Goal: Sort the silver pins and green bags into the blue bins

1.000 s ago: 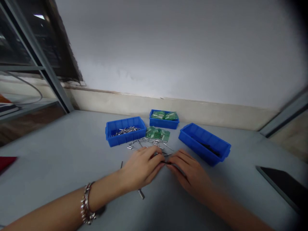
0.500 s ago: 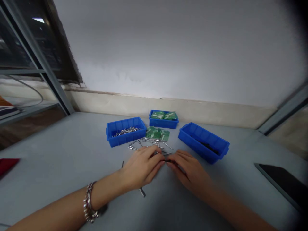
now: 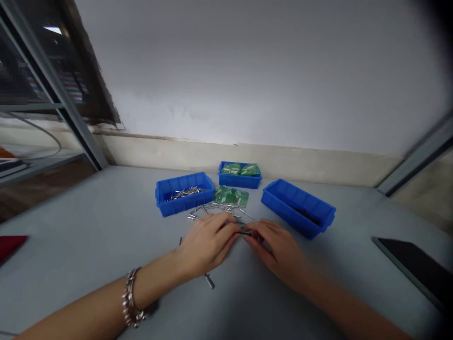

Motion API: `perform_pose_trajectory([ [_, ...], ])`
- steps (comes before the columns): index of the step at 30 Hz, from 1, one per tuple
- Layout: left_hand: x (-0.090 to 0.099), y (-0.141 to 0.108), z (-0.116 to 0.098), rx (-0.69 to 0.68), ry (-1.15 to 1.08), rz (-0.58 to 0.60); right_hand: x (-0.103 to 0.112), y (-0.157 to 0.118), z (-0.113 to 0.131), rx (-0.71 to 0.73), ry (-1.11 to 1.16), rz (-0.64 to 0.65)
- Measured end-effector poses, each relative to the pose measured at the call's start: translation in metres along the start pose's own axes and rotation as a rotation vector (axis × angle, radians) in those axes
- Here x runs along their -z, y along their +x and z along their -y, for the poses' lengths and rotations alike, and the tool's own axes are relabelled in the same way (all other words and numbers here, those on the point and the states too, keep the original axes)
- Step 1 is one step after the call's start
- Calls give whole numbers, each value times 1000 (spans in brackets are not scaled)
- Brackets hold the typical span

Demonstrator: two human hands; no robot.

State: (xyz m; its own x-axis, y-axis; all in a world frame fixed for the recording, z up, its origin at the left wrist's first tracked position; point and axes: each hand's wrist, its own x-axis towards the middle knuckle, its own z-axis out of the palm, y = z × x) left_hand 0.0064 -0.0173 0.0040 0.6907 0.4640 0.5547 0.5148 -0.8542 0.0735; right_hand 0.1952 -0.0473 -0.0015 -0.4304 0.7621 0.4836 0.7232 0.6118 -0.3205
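Between my two hands is a small dark rod [image 3: 245,233], low over the grey table. My left hand [image 3: 212,241] is closed, its thumb and fingers pinching the rod's left end. The fingers of my right hand [image 3: 274,243] close round its right end. Just beyond my fingers lie loose silver pins [image 3: 226,207] and a green packet [image 3: 231,195]. A metal tool [image 3: 209,281], partly covered by my left hand and wrist, lies on the table.
Behind the hands are a blue bin [image 3: 186,204] of silver pins, a blue bin [image 3: 239,181] of green packets and a blue bin [image 3: 290,215] with dark parts. A dark flat device [image 3: 410,264] lies right, a red object [image 3: 12,246] left.
The fingertips have moved slightly apart, and more of the dark rod shows between them. The view has shifted slightly.
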Motion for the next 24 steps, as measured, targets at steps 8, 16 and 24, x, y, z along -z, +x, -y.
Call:
perform_pose_trajectory([
  [8, 2, 2, 0, 52, 2, 54, -3, 1, -1, 18, -16, -16],
  [16, 1, 1, 1, 39, 53, 38, -2, 1, 1, 6, -23, -18],
  [24, 2, 2, 3, 107, 2, 59, 7, 3, -1, 14, -49, -41],
])
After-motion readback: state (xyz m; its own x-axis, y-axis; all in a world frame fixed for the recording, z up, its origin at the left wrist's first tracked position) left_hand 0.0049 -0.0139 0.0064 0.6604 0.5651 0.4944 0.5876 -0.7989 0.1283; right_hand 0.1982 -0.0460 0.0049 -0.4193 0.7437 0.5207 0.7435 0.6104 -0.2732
